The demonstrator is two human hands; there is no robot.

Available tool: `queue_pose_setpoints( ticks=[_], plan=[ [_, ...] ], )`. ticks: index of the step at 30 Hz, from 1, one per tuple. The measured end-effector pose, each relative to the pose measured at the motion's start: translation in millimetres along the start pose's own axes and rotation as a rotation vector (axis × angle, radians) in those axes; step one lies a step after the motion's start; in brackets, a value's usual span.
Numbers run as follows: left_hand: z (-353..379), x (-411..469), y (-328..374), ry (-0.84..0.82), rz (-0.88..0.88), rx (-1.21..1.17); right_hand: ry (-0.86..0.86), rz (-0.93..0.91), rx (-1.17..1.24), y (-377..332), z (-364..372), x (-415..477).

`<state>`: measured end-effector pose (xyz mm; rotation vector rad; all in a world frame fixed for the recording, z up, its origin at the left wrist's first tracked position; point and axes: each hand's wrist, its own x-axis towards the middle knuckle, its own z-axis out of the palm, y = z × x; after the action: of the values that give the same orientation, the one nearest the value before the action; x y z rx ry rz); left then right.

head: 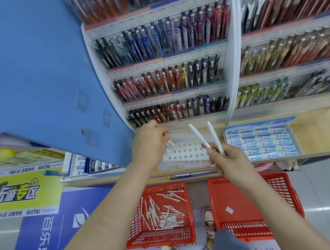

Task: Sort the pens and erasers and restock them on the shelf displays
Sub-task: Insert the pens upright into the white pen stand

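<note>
The pair of pens (199, 135), both white, is held in the right hand (228, 161). The fingers are curled around the lower ends, and the pens stand up and fan apart above the fist. They are in the air over the right front corner of a white holder (187, 152) that has rows of round holes.

The left hand (149, 143) is at the left back corner of this holder, well apart from the right hand. Its fingers are bent downward and pinch a white pen (170, 143), which is mostly hidden under them. I cannot tell if this pen already sits in a hole.

The holder stands on the lower shelf (315, 133), near its front edge. Just beside it on the right is a box (266, 122) filled with blue and white erasers (263, 143) in neat rows. Behind, the display rises in steps, with rows of many coloured pens (165, 41) standing in their slots. A blue panel (41, 74) closes the left side.

On the floor under the hands are two red baskets. The left basket (159, 241) contains a heap of loose white pens (162, 214). The right basket (242, 201) holds only a small white tag.
</note>
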<state>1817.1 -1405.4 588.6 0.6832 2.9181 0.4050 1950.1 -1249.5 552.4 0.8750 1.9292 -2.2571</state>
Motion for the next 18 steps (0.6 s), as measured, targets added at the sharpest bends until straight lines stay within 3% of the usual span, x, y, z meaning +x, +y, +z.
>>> queue_pose_setpoints(
  ticks=[5,10,15,18],
  plan=[
    [-0.3,2.6,2.6,-0.011,-0.041,0.02,-0.028,0.125,0.123,-6.0,0.0,-5.4],
    [-13.6,-18.6,15.5,0.082,-0.041,-0.09,-0.064,0.096,0.403,-17.8,3.4,-10.5],
    [-17.7,-58.6,47.8,-0.32,-0.244,-0.878,-0.062,-0.011,0.437,-23.2,16.3,-9.4],
    [-15.4,-71.0,54.2,-0.318,-0.433,-1.208,-0.095,-0.034,0.455,-25.8,23.2,-12.7]
  ],
)
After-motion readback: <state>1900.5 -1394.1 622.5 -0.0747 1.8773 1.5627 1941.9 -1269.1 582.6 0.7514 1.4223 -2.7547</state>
